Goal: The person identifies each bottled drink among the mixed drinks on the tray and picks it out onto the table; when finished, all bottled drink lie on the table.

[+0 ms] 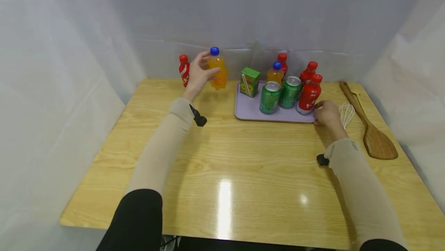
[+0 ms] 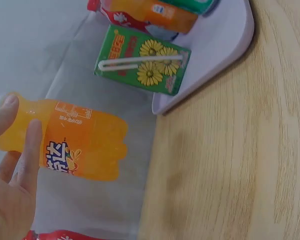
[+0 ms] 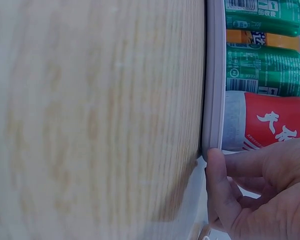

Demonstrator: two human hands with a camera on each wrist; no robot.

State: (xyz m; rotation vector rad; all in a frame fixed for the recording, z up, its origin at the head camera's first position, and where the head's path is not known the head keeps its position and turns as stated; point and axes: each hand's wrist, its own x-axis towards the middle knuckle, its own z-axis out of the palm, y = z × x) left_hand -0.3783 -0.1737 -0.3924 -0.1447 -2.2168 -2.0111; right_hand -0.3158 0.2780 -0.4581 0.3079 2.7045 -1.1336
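Note:
My left hand [image 1: 199, 73] grips an orange soda bottle [image 1: 218, 72] with a blue cap, thumb and fingers round its upper part. The bottle is upright, raised over the back of the table, left of a lilac tray [image 1: 248, 115]. At the tray's front right corner, my right hand [image 1: 328, 114] pinches the rim, as the right wrist view shows. Nearest to it stands a red bottle [image 1: 309, 95]. Also on the tray are green cans [image 1: 270, 98], a green juice box [image 2: 142, 60] with a straw, another orange bottle [image 1: 275, 73] and more red bottles behind, partly hidden.
Behind my left hand another red bottle [image 1: 184, 69] stands at the table's back edge. To the right of the tray lie a whisk [image 1: 347, 114] and a wooden spatula [image 1: 379, 141]. White sheeting [image 1: 243, 11] hangs behind the wooden table [image 1: 250, 166].

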